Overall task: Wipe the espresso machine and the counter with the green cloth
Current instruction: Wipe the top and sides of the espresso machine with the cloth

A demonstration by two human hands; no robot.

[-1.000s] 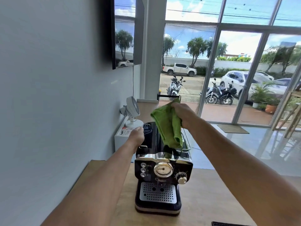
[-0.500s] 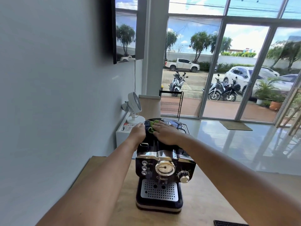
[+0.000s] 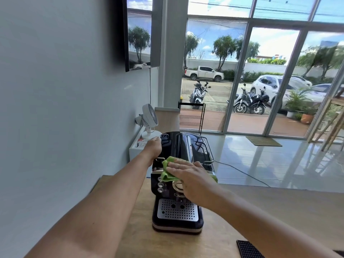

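- A glossy black espresso machine [image 3: 183, 151] with chrome trim stands on a pale wooden table [image 3: 242, 211], viewed from above and in front.
- A crumpled bright green cloth [image 3: 167, 171] lies on the machine's top front edge, just above its row of round buttons and its dial.
- The right hand [image 3: 189, 180] lies flat on the cloth, fingers straight and close together, pressing it against the machine. Most of the cloth is hidden under the palm. A bunched fold shows beyond the fingertips, and a small green corner peeks out at the machine's right edge.
- The left hand [image 3: 153, 148] touches the machine's upper left edge, farther back than the cloth and apart from it. Only the back of this hand shows, so whether its fingers grip the machine or merely rest there cannot be told.
- Behind the machine, to its left, a small round white fan [image 3: 149, 116] stands on a low white cabinet [image 3: 135, 151].
- A black ribbed mat [image 3: 248, 249] lies on the table in front of the machine, to its right.
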